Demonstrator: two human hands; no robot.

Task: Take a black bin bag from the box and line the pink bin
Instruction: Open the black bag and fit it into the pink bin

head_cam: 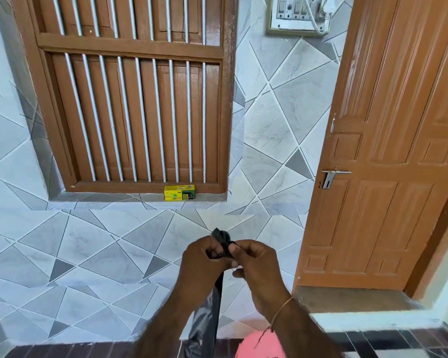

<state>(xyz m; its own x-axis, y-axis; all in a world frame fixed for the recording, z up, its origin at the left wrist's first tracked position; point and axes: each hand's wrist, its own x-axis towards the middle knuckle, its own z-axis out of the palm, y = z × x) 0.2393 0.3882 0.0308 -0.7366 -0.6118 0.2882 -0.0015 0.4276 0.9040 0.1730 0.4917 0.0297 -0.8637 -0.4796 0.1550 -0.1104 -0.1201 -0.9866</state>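
Black plastic bin bag (221,241) bunched between my left hand (201,257) and right hand (254,259), both pinching, seemingly to part its mouth above the round pink bin (259,343).

Between your hands, the bin bag (221,240) is glossy black; below your right wrist, the bin (259,343) is pink; beyond, the box (179,193) is yellow-green.

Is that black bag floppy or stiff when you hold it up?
Probably floppy: the black bin bag hangs straight down in a limp strip below the left hand and right hand. Likely light, since fingertips alone pinch its bunched top. Its shiny surface suggests it could be slippery.
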